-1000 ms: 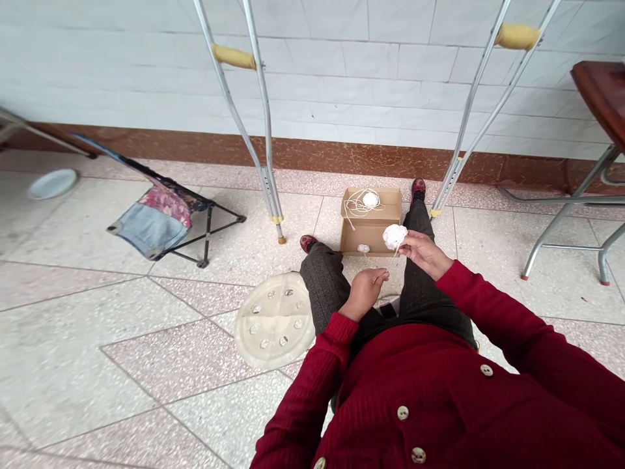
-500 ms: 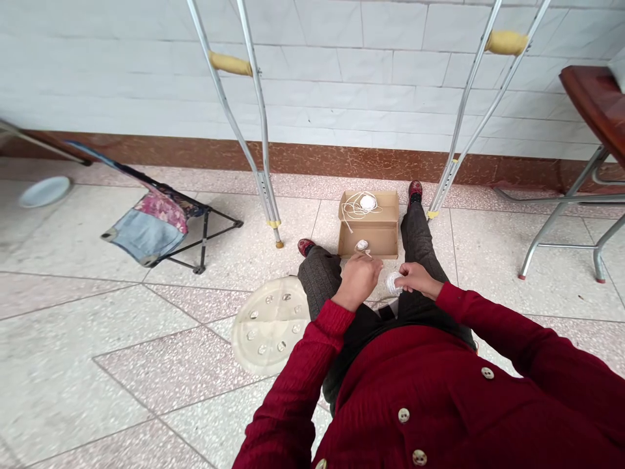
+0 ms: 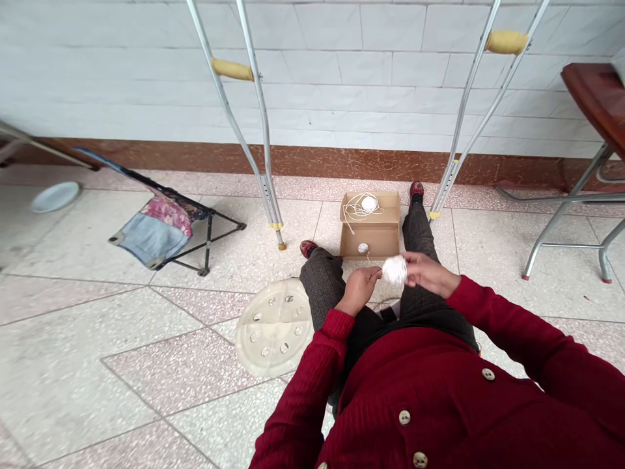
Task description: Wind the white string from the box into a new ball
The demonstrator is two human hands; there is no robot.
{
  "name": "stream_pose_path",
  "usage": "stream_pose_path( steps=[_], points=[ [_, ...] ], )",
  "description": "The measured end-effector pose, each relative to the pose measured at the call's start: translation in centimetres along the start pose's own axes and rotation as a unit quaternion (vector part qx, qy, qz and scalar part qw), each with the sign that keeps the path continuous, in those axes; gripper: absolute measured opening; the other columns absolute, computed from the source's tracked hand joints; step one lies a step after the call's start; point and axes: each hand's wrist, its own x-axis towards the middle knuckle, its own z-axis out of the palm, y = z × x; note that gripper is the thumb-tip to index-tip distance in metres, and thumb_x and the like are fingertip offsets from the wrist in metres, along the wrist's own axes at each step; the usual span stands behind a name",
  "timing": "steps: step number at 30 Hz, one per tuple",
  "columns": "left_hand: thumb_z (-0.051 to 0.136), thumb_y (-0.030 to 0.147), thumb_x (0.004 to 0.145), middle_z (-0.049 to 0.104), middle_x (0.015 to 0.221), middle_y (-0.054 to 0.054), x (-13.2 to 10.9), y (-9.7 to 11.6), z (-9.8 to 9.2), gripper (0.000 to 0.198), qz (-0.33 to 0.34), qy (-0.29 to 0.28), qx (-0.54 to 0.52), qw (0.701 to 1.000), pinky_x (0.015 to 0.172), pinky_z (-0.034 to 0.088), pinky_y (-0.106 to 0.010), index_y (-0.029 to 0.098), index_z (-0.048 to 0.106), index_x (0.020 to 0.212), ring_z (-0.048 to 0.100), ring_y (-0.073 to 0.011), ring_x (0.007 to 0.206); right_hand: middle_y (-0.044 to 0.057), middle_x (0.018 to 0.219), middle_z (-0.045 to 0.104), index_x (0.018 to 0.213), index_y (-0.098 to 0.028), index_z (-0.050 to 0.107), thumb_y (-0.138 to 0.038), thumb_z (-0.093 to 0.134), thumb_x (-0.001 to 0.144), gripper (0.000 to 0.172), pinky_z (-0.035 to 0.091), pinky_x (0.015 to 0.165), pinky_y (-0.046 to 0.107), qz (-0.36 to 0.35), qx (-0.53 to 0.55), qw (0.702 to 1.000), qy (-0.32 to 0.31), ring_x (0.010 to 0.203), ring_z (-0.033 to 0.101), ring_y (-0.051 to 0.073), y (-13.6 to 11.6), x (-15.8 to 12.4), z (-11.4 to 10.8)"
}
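My right hand holds a ball of white string by its right side, above my lap. Just left of the ball, my left hand is closed in a pinch on a strand of string that runs up toward the box. An open cardboard box lies on the floor between my feet. In its near half rests a small white ball of string. A larger white ball with loose loops of cord lies in the far half, on the lid side.
A round cream mat with holes lies left of my leg. Two crutches lean on the tiled wall. A folding stool stands left, a pale basin beyond it, and a metal-legged chair at right.
The ball in my right hand has come up and toward my left hand, showing more fully. My left hand has lowered slightly from the box edge.
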Motion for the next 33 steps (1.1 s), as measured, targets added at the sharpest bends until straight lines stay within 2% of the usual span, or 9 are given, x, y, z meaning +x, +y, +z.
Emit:
stream_pose_path(
  steps=[2, 4, 7, 10, 16, 20, 25, 29, 33],
  points=[
    [0.047, 0.023, 0.094, 0.073, 0.083, -0.005, 0.8, -0.5, -0.8, 0.027, 0.029, -0.011, 0.042, 0.999, 0.078, 0.046, -0.028, 0.018, 0.07, 0.08, 0.065, -0.0187, 0.083, -0.003, 0.058, 0.06, 0.072, -0.017, 0.064, -0.015, 0.071, 0.056, 0.018, 0.033, 0.038, 0.017, 0.049, -0.046, 0.996, -0.065, 0.044, 0.048, 0.007, 1.7, -1.6, 0.3],
    [0.049, 0.023, 0.094, 0.073, 0.088, -0.006, 1.4, -0.3, -1.6, 0.024, 0.061, -0.008, 0.081, 0.995, 0.086, 0.046, -0.032, 0.018, 0.071, 0.084, 0.064, -0.0192, 0.088, -0.003, 0.054, 0.06, 0.066, -0.016, 0.062, -0.013, 0.07, 0.054, 0.014, 0.034, 0.038, 0.017, 0.089, -0.09, 0.99, -0.068, 0.044, 0.049, 0.008, 3.6, -1.9, 0.0],
    [0.051, 0.021, 0.094, 0.073, 0.091, -0.006, 1.7, 1.2, -2.2, 0.022, 0.102, 0.01, 0.134, 0.986, 0.098, 0.042, -0.036, 0.017, 0.071, 0.087, 0.064, -0.0194, 0.089, -0.003, 0.044, 0.056, 0.055, -0.017, 0.056, -0.009, 0.07, 0.047, 0.017, 0.035, 0.035, 0.018, 0.099, -0.121, 0.986, 0.061, 0.04, 0.05, 0.01, 5.8, 0.1, -1.2],
    [0.049, 0.02, 0.095, 0.072, 0.083, -0.007, 1.1, 3.1, -1.4, 0.026, 0.123, 0.007, 0.172, 0.977, 0.096, 0.042, -0.038, 0.016, 0.069, 0.08, 0.064, -0.0199, 0.083, -0.006, 0.038, 0.051, 0.052, -0.019, 0.051, -0.007, 0.066, 0.046, 0.02, 0.033, 0.033, 0.018, 0.036, -0.109, 0.978, 0.172, 0.037, 0.045, 0.009, 6.0, 3.4, -2.3],
    [0.043, 0.026, 0.098, 0.068, 0.075, -0.007, -0.5, 2.8, 0.5, 0.032, 0.041, 0.032, 0.137, 0.989, 0.076, 0.044, -0.031, 0.017, 0.066, 0.077, 0.062, -0.0203, 0.077, -0.006, 0.049, 0.054, 0.062, -0.02, 0.052, -0.02, 0.068, 0.057, 0.017, 0.036, 0.041, 0.017, -0.086, -0.019, 0.967, 0.237, 0.044, 0.046, 0.007, 1.9, 7.1, -2.1],
    [0.043, 0.028, 0.097, 0.069, 0.074, -0.004, -0.8, 0.7, 1.0, 0.035, 0.0, 0.033, 0.05, 0.998, 0.071, 0.045, -0.027, 0.018, 0.066, 0.074, 0.063, -0.0179, 0.075, 0.001, 0.073, 0.067, 0.078, -0.019, 0.062, -0.03, 0.068, 0.067, 0.017, 0.043, 0.049, 0.02, -0.103, 0.043, 0.975, 0.192, 0.056, 0.055, 0.01, 0.0, 6.2, -1.3],
    [0.046, 0.021, 0.094, 0.071, 0.073, -0.003, 0.1, -0.9, 1.1, 0.03, -0.029, 0.028, -0.027, 0.999, 0.069, 0.047, -0.026, 0.017, 0.071, 0.078, 0.065, -0.0172, 0.072, 0.001, 0.085, 0.07, 0.094, -0.02, 0.068, -0.024, 0.075, 0.065, 0.031, 0.046, 0.053, 0.02, -0.063, 0.124, 0.99, 0.019, 0.062, 0.058, 0.01, 1.6, 2.4, 0.7],
    [0.049, 0.02, 0.093, 0.073, 0.083, -0.007, 1.8, -1.4, -0.6, 0.026, 0.013, 0.028, 0.033, 0.999, 0.074, 0.048, -0.029, 0.017, 0.072, 0.082, 0.067, -0.0203, 0.081, 0.001, 0.083, 0.068, 0.1, -0.018, 0.069, -0.017, 0.077, 0.059, 0.042, 0.047, 0.05, 0.021, -0.011, 0.045, 0.997, -0.059, 0.062, 0.06, 0.012, 3.6, -0.3, 1.6],
    [0.054, 0.022, 0.092, 0.074, 0.088, -0.006, 3.0, -0.3, -2.9, 0.018, 0.088, 0.039, 0.139, 0.986, 0.089, 0.046, -0.034, 0.02, 0.072, 0.088, 0.066, -0.0201, 0.086, 0.0, 0.083, 0.066, 0.096, -0.018, 0.069, -0.011, 0.074, 0.057, 0.04, 0.051, 0.051, 0.023, 0.017, -0.031, 0.999, -0.029, 0.061, 0.061, 0.012, 5.3, 0.5, 0.5]
  ],
)
